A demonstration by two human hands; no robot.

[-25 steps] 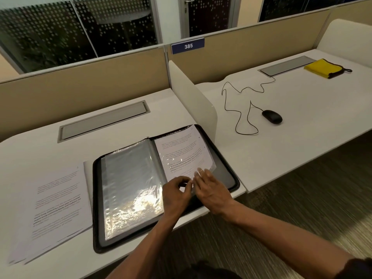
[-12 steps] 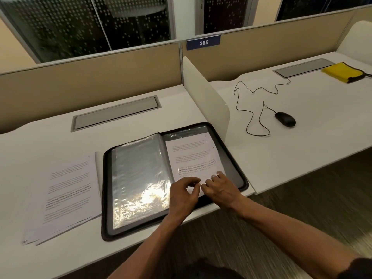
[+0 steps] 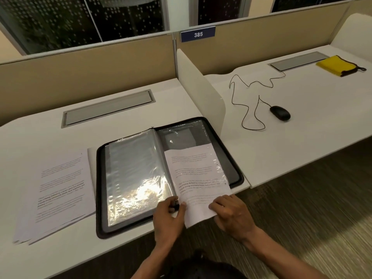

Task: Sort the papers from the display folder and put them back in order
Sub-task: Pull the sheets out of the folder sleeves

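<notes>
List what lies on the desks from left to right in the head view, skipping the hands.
Stack of printed papers → open display folder → sheet half out of its sleeve → white divider panel → black wired mouse → yellow pouch.

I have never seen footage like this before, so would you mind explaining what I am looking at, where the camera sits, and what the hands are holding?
There is no machine here: a person works with two bare hands, filmed by one wide-angle camera worn on the head, looking forward and down. On the white desk lies an open black display folder with shiny clear sleeves. The right hand grips the near edge of a printed sheet that lies partly in the right-hand sleeve and sticks out past the folder's near edge. The left hand pinches the sleeve's near edge beside it. A stack of papers lies left of the folder. On the neighbouring desk are a wired mouse and a yellow pouch.
</notes>
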